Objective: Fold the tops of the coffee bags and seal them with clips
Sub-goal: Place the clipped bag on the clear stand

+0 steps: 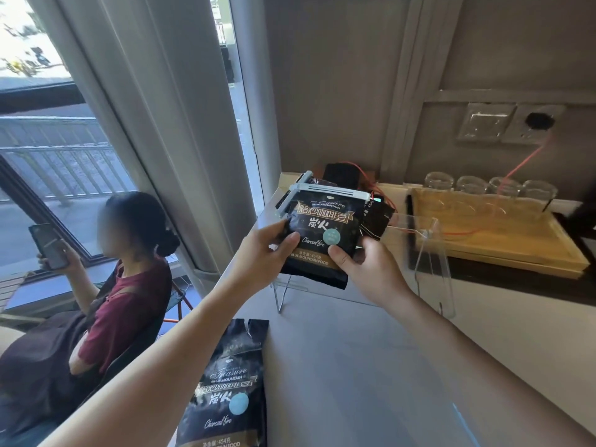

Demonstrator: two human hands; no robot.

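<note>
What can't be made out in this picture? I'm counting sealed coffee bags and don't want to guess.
- Head view: bags behind the held clipped bag are mostly hidden by it; their number and clips are unclear.
- Unclipped bag on the counter: bottom cut off by the frame edge.
- Held bag's lower corners: covered by the left hand and right hand.

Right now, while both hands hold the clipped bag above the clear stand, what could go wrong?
1. The held coffee bag may knock the clipped bags behind it on the clear stand if pushed in carelessly.
2. The unsealed bag lies at the table's near edge, top still open; an elbow might push it off.
</note>
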